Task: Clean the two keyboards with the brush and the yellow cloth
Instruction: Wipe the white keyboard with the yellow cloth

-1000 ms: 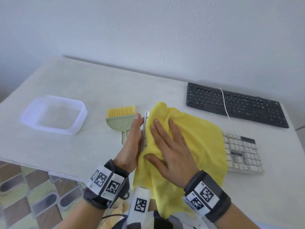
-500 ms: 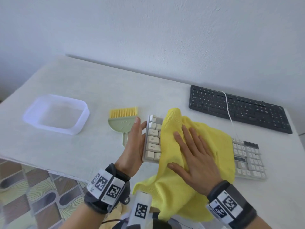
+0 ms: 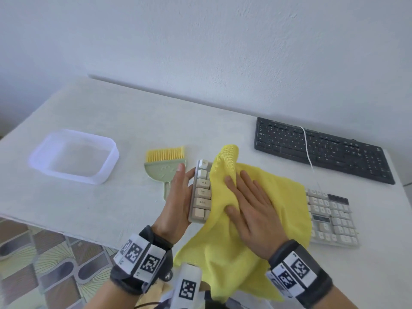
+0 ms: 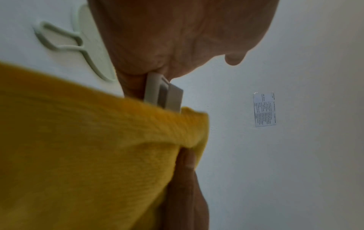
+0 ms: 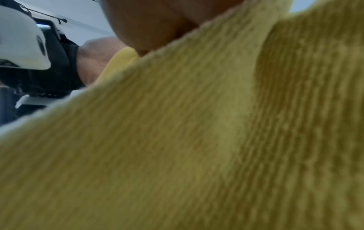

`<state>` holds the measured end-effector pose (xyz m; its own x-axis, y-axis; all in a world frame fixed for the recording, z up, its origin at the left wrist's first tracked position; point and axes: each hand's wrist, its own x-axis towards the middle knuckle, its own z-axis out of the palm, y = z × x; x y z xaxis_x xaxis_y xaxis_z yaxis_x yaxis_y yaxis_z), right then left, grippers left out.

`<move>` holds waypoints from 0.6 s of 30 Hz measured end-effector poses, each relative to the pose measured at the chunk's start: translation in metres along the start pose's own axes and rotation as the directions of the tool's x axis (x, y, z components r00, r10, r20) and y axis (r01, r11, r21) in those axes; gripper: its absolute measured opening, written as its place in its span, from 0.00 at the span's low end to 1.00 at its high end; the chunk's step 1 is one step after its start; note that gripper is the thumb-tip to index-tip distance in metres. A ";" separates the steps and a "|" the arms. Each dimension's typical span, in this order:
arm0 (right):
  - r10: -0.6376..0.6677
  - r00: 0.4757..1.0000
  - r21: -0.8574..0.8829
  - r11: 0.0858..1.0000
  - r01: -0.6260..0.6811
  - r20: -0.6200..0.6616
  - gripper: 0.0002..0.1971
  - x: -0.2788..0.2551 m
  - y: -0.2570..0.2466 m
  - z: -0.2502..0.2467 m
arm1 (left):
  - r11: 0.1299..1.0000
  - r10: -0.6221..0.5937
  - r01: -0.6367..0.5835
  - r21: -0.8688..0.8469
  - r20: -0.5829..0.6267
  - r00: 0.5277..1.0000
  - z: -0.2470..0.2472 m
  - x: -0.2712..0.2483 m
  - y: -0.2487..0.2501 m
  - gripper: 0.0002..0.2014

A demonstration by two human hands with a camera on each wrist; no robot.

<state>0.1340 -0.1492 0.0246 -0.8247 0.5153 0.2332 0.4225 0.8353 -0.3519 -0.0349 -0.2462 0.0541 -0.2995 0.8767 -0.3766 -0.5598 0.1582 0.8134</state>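
Note:
A beige keyboard (image 3: 201,190) lies at the table's front, its middle hidden under the yellow cloth (image 3: 278,197). My right hand (image 3: 249,206) lies flat on the cloth with straight fingers, pressing it onto the keys. My left hand (image 3: 178,197) grips the keyboard's left end; the left wrist view shows a keyboard corner (image 4: 163,93) wedged in that hand (image 4: 177,31), beside the cloth (image 4: 78,140). The green brush (image 3: 165,163) with yellow bristles lies just left of my left hand. A black keyboard (image 3: 323,150) sits at the back right. The cloth (image 5: 197,140) fills the right wrist view.
A clear plastic container (image 3: 111,157) stands on the left of the table. A white cable (image 3: 308,152) runs over the black keyboard to the beige one. The table's front edge is close below my left wrist, with patterned floor beyond it.
My right hand has swept the cloth to the right along the beige keyboard, uncovering its left column of keys. My left hand has stayed on the keyboard's left end.

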 end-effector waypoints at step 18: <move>0.143 0.979 -0.056 0.989 -0.136 0.145 0.40 0.053 -0.027 -0.010 | 0.991 0.134 -0.134 0.002 0.023 0.991 0.000 -0.001 -0.006 0.36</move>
<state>0.0821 -0.1427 0.0558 -0.8016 0.5961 0.0466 0.5510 0.7667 -0.3295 -0.0317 -0.2478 0.0494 -0.3536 0.9002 -0.2541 -0.5135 0.0403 0.8572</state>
